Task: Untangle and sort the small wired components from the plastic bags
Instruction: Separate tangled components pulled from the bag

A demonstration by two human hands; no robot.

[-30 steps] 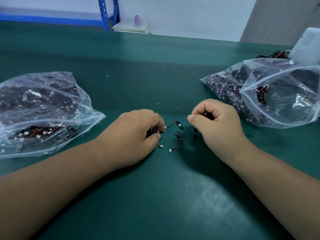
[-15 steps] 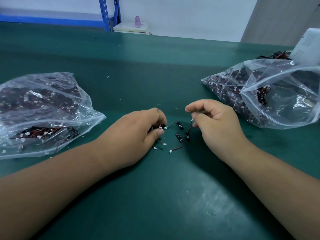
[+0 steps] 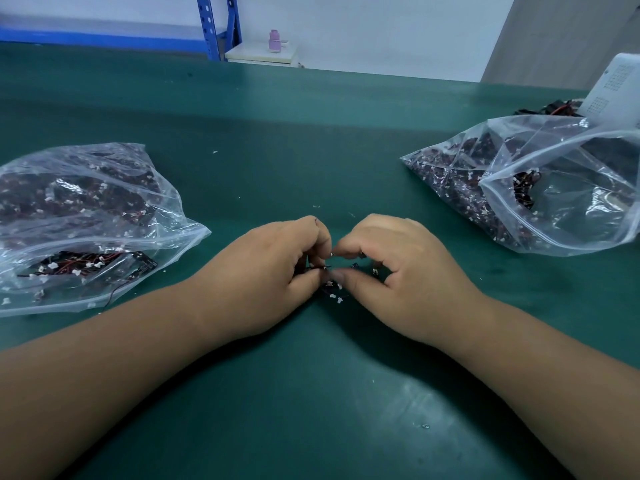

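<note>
left hand (image 3: 270,271) + right hand (image 3: 401,271): fingertips together, both pinching small black wired components with white plugs (image 3: 334,295) | clear plastic bag (image 3: 86,216): 9 o'clock | second clear plastic bag (image 3: 540,188): 2 o'clock

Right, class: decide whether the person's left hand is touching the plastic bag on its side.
Apart. The head view shows bare green table between the left hand and the nearest corner of the left plastic bag.

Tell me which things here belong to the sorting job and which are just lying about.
In the job: left hand and right hand, both pinching the wired components between them; left bag and right bag, each holding more.
Lying about: white device behind the right bag; pink bottle on a far cabinet; blue rack.
</note>
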